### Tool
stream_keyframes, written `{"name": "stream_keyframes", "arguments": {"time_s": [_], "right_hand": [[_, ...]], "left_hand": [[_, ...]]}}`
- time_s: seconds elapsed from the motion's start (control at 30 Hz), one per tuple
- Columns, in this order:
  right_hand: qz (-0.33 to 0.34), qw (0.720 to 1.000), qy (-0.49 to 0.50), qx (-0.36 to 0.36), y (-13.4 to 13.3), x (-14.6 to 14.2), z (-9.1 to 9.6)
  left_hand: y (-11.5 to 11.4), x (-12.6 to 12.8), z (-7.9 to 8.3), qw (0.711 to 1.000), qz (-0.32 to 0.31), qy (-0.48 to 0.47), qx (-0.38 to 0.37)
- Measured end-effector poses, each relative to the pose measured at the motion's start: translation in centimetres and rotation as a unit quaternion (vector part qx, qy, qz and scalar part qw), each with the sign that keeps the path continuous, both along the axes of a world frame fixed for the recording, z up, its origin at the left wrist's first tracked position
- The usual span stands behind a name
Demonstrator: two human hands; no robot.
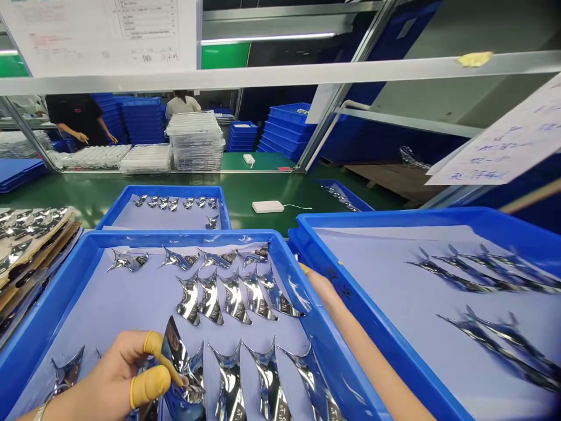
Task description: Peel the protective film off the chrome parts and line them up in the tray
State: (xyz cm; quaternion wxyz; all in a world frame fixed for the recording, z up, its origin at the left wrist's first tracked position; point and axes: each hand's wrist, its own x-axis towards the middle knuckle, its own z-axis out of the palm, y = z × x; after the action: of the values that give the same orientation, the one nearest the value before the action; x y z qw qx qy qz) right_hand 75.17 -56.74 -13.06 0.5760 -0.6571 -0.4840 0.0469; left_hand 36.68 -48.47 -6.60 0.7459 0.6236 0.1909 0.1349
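My left hand (pixel 125 365), with yellow finger cots on its fingers, pinches a shiny chrome-plated part (pixel 175 345) over the front of the near blue tray (pixel 175 236). Curved chrome parts with pointed corners (pixel 232 298) lie in rows on the tray's pale liner, some partly hidden by the hand. My right forearm stretches forward between this tray and the right-hand blue tray (pixel 394 217). Only a bit of my right hand (pixel 319 283) shows at the near tray's far right corner; its fingers are mostly hidden by the tray wall.
Slim chrome parts (pixel 473 275) lie in the right-hand tray. Behind the near tray stands another blue tray (pixel 162 190) of small parts. A cardboard stack (pixel 39 257) with parts is at left. A white device (pixel 267 206) lies on the green table. A metal rail (pixel 280 77) crosses above.
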Motion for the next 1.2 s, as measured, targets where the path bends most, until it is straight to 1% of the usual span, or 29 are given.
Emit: {"name": "stream_keyframes", "arguments": {"time_s": [0.1, 0.17, 0.23, 0.3, 0.33, 0.37, 0.4, 0.43, 0.47, 0.5, 0.53, 0.6, 0.67, 0.7, 0.77, 0.83, 0.9, 1.07, 1.13, 1.2], "right_hand": [[-0.088, 0.990, 0.109, 0.002, -1.4, -0.5, 0.7], [-0.142, 0.978, 0.151, 0.012, -2.6, -1.3, 2.0], [-0.179, 0.969, 0.169, 0.021, -4.0, -2.7, 4.2], [-0.181, 0.969, 0.166, 0.023, -5.0, -4.6, 6.9], [-0.151, 0.975, 0.162, 0.016, -5.3, -5.7, 8.2], [-0.098, 0.983, 0.154, 0.000, -5.4, -7.0, 9.5], [-0.031, 0.988, 0.150, -0.017, -5.4, -8.3, 10.6], [0.051, 0.986, 0.156, -0.041, -5.1, -9.6, 11.6], [0.132, 0.976, 0.161, -0.059, -4.8, -10.9, 12.2], [0.212, 0.960, 0.166, -0.072, -4.3, -12.2, 12.7], [0.275, 0.942, 0.172, -0.084, -3.7, -13.4, 13.1], [0.359, 0.910, 0.181, -0.100, -2.6, -15.4, 13.3], [0.401, 0.893, 0.176, -0.106, -1.8, -17.0, 13.3], [0.412, 0.891, 0.164, -0.102, -1.6, -17.5, 13.3], [0.419, 0.896, 0.122, -0.083, -1.4, -18.2, 13.1], [0.413, 0.905, 0.088, -0.055, -1.7, -18.6, 12.8], [0.403, 0.911, 0.082, -0.033, -2.0, -18.8, 12.3], [0.389, 0.912, 0.133, -0.008, -2.7, -19.7, 10.4], [0.391, 0.904, 0.174, -0.005, -2.8, -20.0, 10.0], [0.398, 0.892, 0.213, -0.013, -2.8, -20.1, 9.9]], "left_hand": [[-0.1, -0.1, 0.4, 1.000, 0.005, -0.002, -0.013], [-0.1, -0.1, 0.7, 1.000, -0.002, -0.004, -0.019], [-0.1, -0.1, 0.9, 1.000, -0.017, -0.006, -0.024], [0.0, -0.1, 1.2, 0.999, -0.035, -0.016, -0.028], [0.0, -0.1, 1.3, 0.998, -0.042, -0.022, -0.030], [0.0, -0.1, 1.3, 0.998, -0.048, -0.027, -0.032], [0.0, -0.1, 1.4, 0.997, -0.054, -0.033, -0.031], [0.0, -0.1, 1.5, 0.997, -0.060, -0.037, -0.029], [0.0, -0.2, 1.5, 0.997, -0.062, -0.037, -0.025], [0.0, -0.2, 1.6, 0.997, -0.062, -0.037, -0.020], [0.0, -0.3, 1.7, 0.997, -0.061, -0.036, -0.010], [0.0, -0.5, 1.8, 0.998, -0.048, -0.042, 0.017], [0.1, -0.6, 1.9, 0.997, -0.031, -0.059, 0.044], [0.1, -0.7, 1.9, 0.996, -0.022, -0.071, 0.053], [0.2, -0.7, 1.9, 0.995, -0.013, -0.089, 0.053], [0.2, -0.7, 1.8, 0.994, -0.018, -0.102, 0.037], [0.2, -0.7, 1.6, 0.993, -0.027, -0.112, 0.021], [0.0, -0.7, 1.1, 0.992, -0.033, -0.119, 0.011], [-0.1, -0.6, 1.2, 0.990, -0.039, -0.132, 0.015], [0.0, -0.4, 1.3, 0.988, -0.043, -0.144, 0.030]]}}
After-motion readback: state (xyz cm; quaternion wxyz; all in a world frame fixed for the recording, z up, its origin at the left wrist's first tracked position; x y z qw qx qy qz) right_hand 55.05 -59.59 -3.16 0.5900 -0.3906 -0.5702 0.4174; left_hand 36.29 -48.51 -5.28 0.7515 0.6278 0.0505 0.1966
